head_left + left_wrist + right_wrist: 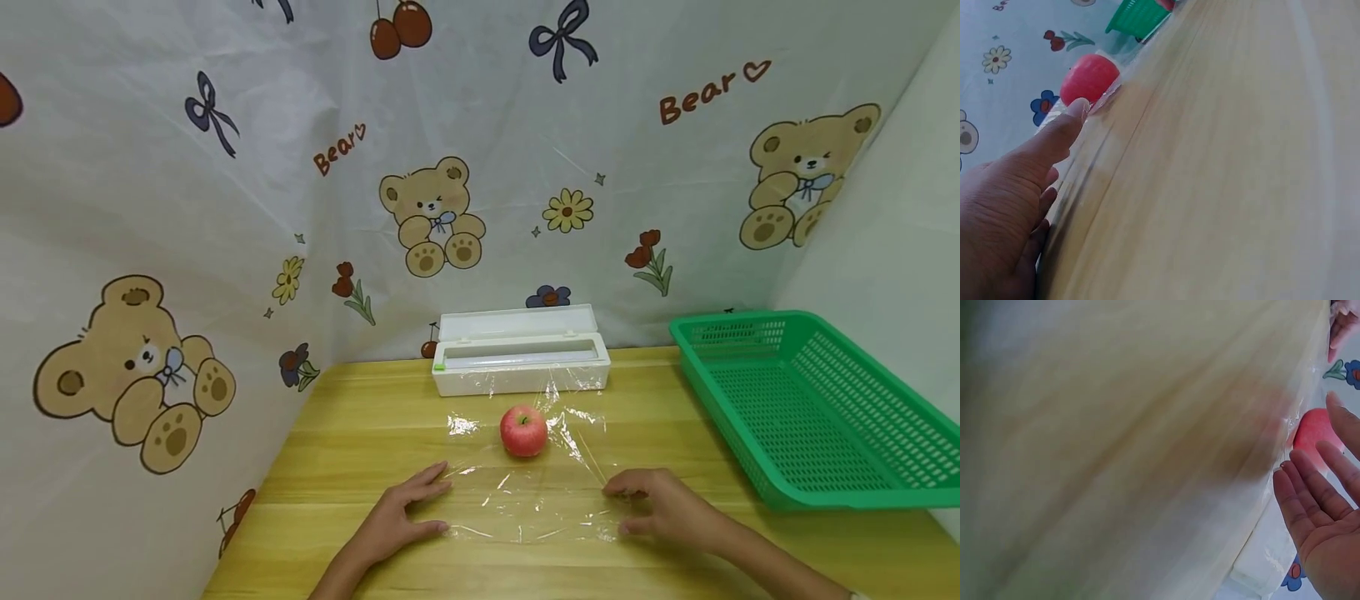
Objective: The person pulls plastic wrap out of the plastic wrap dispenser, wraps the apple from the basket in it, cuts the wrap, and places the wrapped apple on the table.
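A red apple (523, 432) stands within a sheet of clear plastic wrap (517, 508) spread over the wooden table; whether it lies on or under the film is hard to tell. Along the sheet's left edge my left hand (397, 517) touches the film, thumb and fingers apart. My right hand (663, 508) is at the right edge, its fingers relaxed and apart from the thumb. In the right wrist view, this hand (1329, 512) shows an uncurled palm near the apple (1317, 434). Behind the apple, a white wrap dispenser box (521, 382) has its lid raised.
A green plastic basket (738, 450) stands on the right side of the wooden table (360, 433). A white cloth (495, 125) printed with bears and flowers hangs behind the table and along its left side.
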A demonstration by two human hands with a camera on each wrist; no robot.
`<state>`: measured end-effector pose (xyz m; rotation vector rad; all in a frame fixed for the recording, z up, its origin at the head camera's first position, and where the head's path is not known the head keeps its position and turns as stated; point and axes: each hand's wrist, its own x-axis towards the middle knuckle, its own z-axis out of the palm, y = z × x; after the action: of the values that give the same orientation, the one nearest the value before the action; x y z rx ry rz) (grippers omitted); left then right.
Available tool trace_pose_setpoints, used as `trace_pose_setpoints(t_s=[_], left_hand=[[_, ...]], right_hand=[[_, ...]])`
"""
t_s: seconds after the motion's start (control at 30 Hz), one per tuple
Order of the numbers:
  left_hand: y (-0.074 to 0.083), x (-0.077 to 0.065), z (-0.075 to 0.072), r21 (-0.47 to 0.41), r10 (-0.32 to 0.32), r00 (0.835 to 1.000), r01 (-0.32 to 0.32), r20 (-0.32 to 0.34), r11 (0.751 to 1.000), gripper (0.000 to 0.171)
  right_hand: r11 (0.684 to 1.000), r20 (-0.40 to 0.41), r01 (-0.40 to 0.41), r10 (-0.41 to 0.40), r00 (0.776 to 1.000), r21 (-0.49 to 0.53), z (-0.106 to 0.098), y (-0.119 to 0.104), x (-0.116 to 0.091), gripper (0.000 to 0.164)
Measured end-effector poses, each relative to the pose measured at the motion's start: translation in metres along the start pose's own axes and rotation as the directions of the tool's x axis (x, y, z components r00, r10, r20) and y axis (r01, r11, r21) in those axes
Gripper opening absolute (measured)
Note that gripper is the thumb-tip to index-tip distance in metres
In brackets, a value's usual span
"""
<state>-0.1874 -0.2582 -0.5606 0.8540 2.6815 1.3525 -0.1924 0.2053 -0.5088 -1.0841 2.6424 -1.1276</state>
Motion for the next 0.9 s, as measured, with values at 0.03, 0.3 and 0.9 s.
trace_pose_setpoints(t_s=[0.03,0.3,0.9], left_hand=[[0.0006,-0.0001,-0.0004,-0.003,0.004,1.0,-0.004,0.001,1.0,0.065],[0.005,-0.0002,-0.0028,-0.017,0.031,1.0,-0.031,0.0,0.999,0.061],[0.0021,0.0005,-0.0045,-0.046,0.041,0.999,-0.041,-0.005,0.998,0.044]], right_hand=[[1.0,0.002,0.006,-0.006,1.0,-0.009,0.0008,0.0001,0.0,0.04],[0.996,0.001,0.063,-0.063,0.998,-0.062,0.0025,0.0,0.0011,0.041],[0.97,-0.008,0.191,-0.195,0.981,-0.147,0.0057,0.0044,0.0027,0.043]])
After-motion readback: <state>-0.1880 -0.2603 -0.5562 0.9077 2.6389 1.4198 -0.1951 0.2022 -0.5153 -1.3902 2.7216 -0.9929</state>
